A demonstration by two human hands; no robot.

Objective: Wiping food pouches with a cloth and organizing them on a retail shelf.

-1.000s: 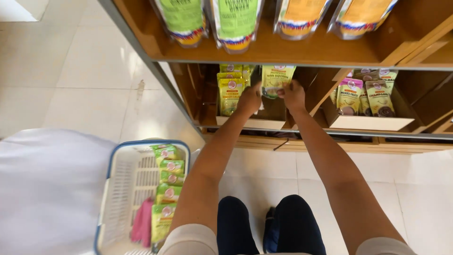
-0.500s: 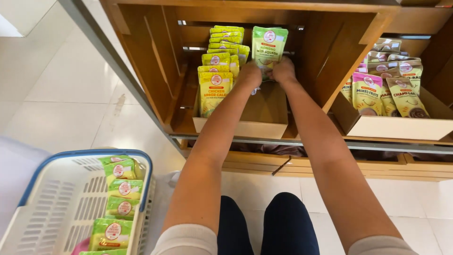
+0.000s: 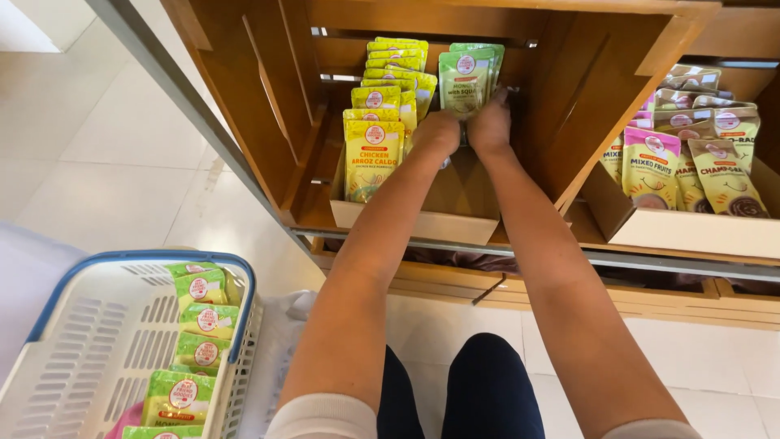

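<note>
Both my arms reach into a wooden shelf compartment [image 3: 268, 122]. My left hand [image 3: 436, 132] and my right hand [image 3: 491, 122] are side by side, gripping the lower part of a green pouch [image 3: 464, 80] that stands upright at the back of a cardboard tray [image 3: 414, 221]. A row of yellow pouches [image 3: 374, 158] stands just left of the green pouch in the same tray. The fingers are partly hidden behind the pouch.
A white basket with a blue rim [image 3: 89, 341] sits on the tiled floor at lower left, holding several green pouches [image 3: 199, 321]. A second cardboard tray [image 3: 691, 232] at right holds pink and tan pouches [image 3: 650, 167]. My knees [image 3: 487, 382] are below.
The view has moved closer and lower toward the compartment. My hands have pushed the green pouch farther back into the tray, standing it upright.
</note>
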